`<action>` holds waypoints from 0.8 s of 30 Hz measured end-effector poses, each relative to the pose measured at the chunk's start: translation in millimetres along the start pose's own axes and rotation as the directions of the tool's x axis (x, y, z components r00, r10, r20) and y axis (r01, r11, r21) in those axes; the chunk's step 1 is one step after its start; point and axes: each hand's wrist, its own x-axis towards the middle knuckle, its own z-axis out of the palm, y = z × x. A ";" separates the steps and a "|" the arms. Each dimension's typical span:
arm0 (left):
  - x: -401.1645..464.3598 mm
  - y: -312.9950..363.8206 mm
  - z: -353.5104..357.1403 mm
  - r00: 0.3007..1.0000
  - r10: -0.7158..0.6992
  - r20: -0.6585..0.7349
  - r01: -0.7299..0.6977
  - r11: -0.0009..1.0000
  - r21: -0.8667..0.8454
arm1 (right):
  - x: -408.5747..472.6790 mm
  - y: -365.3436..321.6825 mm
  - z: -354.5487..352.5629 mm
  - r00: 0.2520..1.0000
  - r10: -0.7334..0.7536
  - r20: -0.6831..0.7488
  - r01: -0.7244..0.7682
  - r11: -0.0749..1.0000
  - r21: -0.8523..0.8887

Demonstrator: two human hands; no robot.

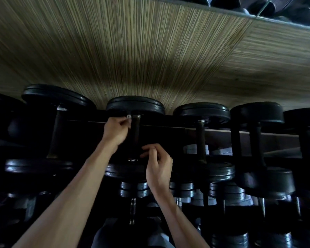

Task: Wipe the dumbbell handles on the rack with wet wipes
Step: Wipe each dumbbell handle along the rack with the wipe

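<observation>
1. Black rubber-faced heads and a dark bar make up the dumbbell [135, 136] being worked on; it lies on the rack [222, 133] with its handle [135, 138] running away from the person, between the two hands.

2. Left hand [115, 131] sits at the far end of the handle, just beside it, fingers curled and pinching something small and pale, probably a wet wipe [128, 116], though it is too blurred to be sure.

3. Right hand [157, 169] hovers near the handle's near end, fingers loosely bent; whether it holds anything I cannot tell.

4. Judging by its bulk, the dumbbell is heavy and rigid and will not shift under wiping; there should be no need to lift it.

5. Hold belongs on the wipe, not the weight; the wipe is light, limp and damp, so it is best wrapped round the bar and slid along it.

6. Metal collars at the handle ends glint and may be slick when wet.

7. Neighbouring dumbbells [201, 138] lie to either side of the hands; more sit on the shelf below the wrists.
</observation>
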 end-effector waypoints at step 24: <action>-24.0 -1.1 -6.8 0.994 0.093 -0.064 -0.089 0.993 0.071 | 0.2 0.6 0.8 1.000 0.005 -0.011 -0.005 1.000 -0.002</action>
